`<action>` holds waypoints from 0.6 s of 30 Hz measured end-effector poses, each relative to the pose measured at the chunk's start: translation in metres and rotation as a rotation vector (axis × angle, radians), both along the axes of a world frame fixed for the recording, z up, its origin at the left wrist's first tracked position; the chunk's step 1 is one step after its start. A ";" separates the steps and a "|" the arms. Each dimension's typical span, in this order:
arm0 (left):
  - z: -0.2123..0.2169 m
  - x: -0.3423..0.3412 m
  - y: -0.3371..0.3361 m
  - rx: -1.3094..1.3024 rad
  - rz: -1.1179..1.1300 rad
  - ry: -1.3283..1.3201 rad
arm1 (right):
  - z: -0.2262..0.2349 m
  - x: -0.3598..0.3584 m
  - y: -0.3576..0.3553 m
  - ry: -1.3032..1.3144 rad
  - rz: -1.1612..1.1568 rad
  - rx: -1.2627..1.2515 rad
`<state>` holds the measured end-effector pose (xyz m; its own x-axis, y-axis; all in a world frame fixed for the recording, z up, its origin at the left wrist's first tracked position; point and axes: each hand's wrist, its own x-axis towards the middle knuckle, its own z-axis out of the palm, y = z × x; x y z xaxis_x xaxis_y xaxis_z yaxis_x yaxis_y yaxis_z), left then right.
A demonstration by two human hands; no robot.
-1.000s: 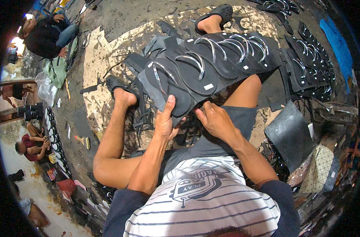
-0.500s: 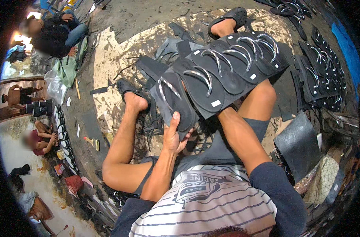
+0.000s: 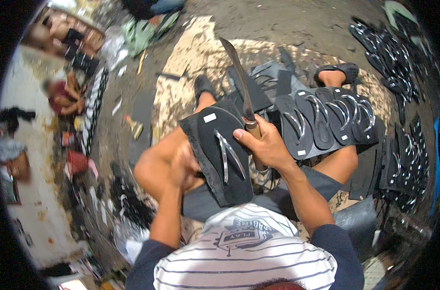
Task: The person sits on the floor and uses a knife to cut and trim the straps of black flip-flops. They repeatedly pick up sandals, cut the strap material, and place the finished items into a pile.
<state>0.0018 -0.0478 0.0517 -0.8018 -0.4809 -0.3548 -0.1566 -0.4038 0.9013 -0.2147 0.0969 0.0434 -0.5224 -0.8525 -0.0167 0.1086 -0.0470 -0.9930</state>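
My left hand grips a stack of black flip-flops from underneath and holds it tilted up over my lap; the top sandal shows silver straps. My right hand is closed on the wooden handle of a long knife, whose blade points up and away, resting against the right edge of the stack. A row of black flip-flops with silver straps lies across my right leg and the floor beside it.
More black sandals lie in heaps at the right. Black sole sheets and offcuts litter the worn floor ahead. My sandalled feet rest on the ground. People sit at the far left beside rows of sandals.
My left hand lifted a stack of flip-flops out of the row and up toward me. My right hand left the sandals and now holds a knife against the stack.
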 end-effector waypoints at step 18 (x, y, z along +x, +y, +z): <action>0.043 0.038 0.025 -0.201 0.341 -0.140 | -0.028 0.066 0.049 0.781 0.187 0.150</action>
